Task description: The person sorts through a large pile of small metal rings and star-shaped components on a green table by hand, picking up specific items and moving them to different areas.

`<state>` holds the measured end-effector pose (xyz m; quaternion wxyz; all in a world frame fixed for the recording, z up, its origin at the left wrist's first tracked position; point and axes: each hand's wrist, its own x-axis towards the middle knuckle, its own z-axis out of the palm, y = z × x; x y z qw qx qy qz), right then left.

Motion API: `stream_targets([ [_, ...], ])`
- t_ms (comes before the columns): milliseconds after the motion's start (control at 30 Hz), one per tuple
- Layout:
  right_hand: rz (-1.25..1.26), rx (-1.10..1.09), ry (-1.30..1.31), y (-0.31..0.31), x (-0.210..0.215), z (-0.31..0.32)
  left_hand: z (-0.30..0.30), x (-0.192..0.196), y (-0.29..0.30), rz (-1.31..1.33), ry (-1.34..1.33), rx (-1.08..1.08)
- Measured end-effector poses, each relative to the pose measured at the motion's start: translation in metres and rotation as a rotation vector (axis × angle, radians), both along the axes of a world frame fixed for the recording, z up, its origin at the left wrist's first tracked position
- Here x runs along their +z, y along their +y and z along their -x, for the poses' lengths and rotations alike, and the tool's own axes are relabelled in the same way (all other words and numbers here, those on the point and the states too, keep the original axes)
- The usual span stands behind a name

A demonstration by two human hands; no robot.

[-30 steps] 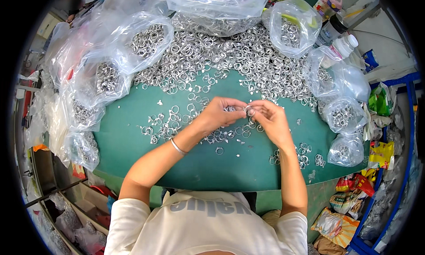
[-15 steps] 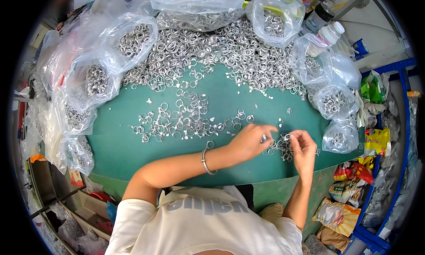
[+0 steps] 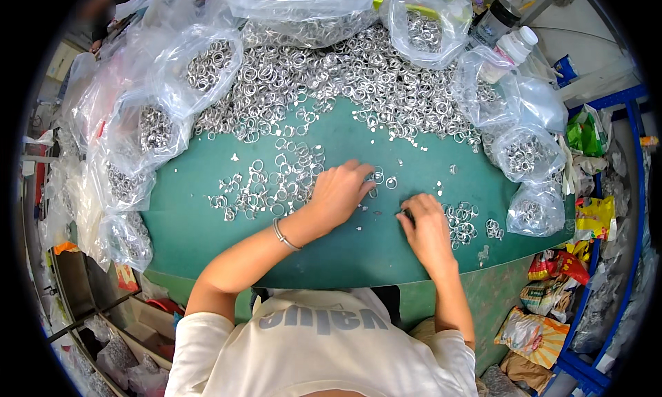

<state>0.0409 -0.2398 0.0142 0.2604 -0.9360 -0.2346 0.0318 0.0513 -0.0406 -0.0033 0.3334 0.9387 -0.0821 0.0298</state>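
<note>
My left hand (image 3: 339,192) is over the middle of the green table (image 3: 207,249), at the right edge of a loose spread of silver metal rings (image 3: 283,187). Its fingers are bent, with the thumb apart from them beside a few rings (image 3: 374,176); the palm side is hidden. To its right, my right hand (image 3: 429,230) rests with curled fingers and the thumb drawn in, just left of a small pile of rings (image 3: 460,221). Whatever lies under those fingertips is too small to make out. A little cluster of rings (image 3: 494,229) sits farther right.
A big heap of silver rings (image 3: 303,69) covers the far side. Clear plastic bags of rings line the left (image 3: 155,128) and right (image 3: 524,152) edges. A white bottle (image 3: 516,45) and dark-lidded jar (image 3: 495,21) stand far right. Blue shelving (image 3: 624,259) holds packets beside the table.
Both hands have moved left from the small pile, the left one farther, to the spread of rings. The right hand has let go of its ring and come down left of the pile.
</note>
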Motion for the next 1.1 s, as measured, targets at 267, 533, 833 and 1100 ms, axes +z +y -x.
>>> stream_targets([
  [267, 0.204, -0.244, -0.166, -0.033, 0.027, -0.014, -0.004, -0.002, 0.004, 0.035, 0.008, 0.025],
  [533, -0.005, -0.114, -0.147, 0.031, -0.017, -0.032, -0.004, 0.002, 0.002, 0.026, -0.005, 0.016],
  [833, -0.227, -0.383, -0.113, -0.036, 0.049, -0.095, -0.002, 0.001, 0.012, 0.013, 0.04, 0.021],
  [1100, -0.06, -0.24, -0.227, -0.021, 0.05, -0.095, -0.002, -0.002, 0.013, 0.015, 0.028, 0.018],
])
